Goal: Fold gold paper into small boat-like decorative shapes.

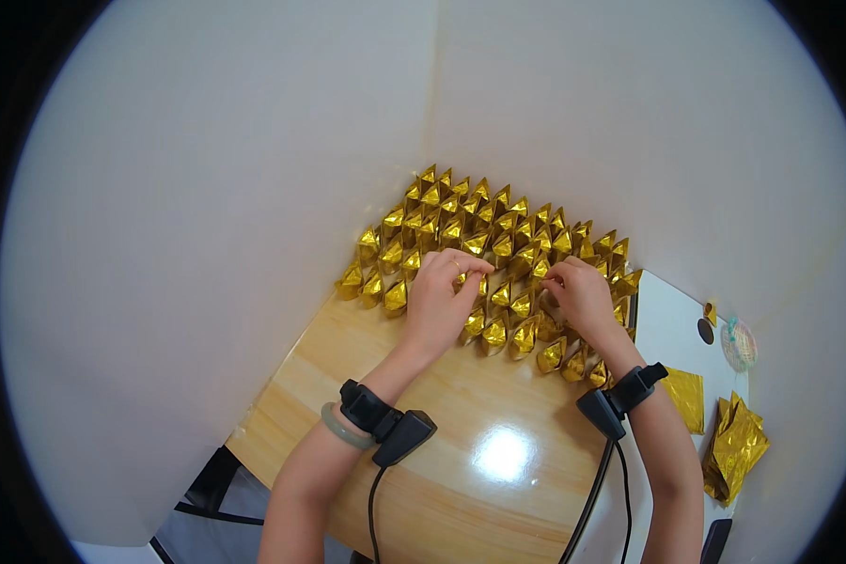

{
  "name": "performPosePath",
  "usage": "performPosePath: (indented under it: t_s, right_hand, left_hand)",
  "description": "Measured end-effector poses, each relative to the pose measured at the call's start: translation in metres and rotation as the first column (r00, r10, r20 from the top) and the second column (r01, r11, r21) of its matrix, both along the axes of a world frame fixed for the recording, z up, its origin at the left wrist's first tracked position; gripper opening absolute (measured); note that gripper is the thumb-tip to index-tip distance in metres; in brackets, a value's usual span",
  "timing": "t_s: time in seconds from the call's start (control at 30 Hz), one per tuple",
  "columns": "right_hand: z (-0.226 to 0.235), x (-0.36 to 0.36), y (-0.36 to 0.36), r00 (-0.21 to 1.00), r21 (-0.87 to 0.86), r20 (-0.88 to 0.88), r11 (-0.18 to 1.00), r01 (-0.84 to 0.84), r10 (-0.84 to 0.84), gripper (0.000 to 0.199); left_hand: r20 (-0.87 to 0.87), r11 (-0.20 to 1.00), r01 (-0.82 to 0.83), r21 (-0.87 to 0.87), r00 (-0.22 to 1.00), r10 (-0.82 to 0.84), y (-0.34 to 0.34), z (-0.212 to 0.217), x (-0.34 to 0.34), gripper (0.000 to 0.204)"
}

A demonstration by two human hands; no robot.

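Observation:
Rows of folded gold foil paper ingots (495, 336) with pointed tips cover the far part of a wood-grain table (348, 352). My left hand (445, 296) is over the middle of these rows, thumb and fingertips pinched together toward the right. Across a small gap, my right hand (585, 296) is closed in a similar pinch, its fingertips beside a gold ingot (541, 269). Whatever sits between the fingertips of either hand is too small or hidden to make out. Several ingots lie partly behind both hands.
White walls meet in a corner behind the rows. On a white surface (663, 305) at right lie flat gold foil sheets (686, 399), a bundle of gold foil (735, 446), a dark oval piece (705, 331) and a pale round woven item (740, 345). Black cables trail from both wrist straps.

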State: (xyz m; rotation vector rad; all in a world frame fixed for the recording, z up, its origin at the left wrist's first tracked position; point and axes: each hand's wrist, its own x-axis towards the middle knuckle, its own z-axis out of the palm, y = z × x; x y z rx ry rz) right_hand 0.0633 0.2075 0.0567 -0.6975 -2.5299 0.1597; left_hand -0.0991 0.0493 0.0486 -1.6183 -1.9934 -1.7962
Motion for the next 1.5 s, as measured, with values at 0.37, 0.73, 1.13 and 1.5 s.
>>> performPosePath:
  t_s: [0.37,0.73,1.13,1.5]
  right_hand:
    - [0.0,-0.004,-0.003,1.0,0.076,0.02,0.997,-0.022,0.021,0.014]
    - [0.017,0.011,-0.001,0.999,0.045,-0.043,0.999,-0.029,0.031,0.017]
    - [0.058,0.222,-0.008,0.9,-0.166,-0.112,0.901,0.401,-0.421,0.014]
    - [0.036,0.352,-0.085,0.368,-0.07,0.785,0.518,0.852,-0.498,0.122]
  left_hand:
    - [-0.018,1.0,-0.01,0.013,1.0,0.01,-0.001,0.005,-0.003,0.013]
    - [0.02,1.0,-0.002,-0.005,1.0,0.002,-0.004,0.009,-0.001,0.013]
    - [0.203,0.67,0.678,-0.302,0.733,-0.65,-0.018,-0.004,0.083,0.016]
    - [0.319,0.375,0.795,-0.477,0.554,-0.769,-0.031,-0.029,0.116,0.017]
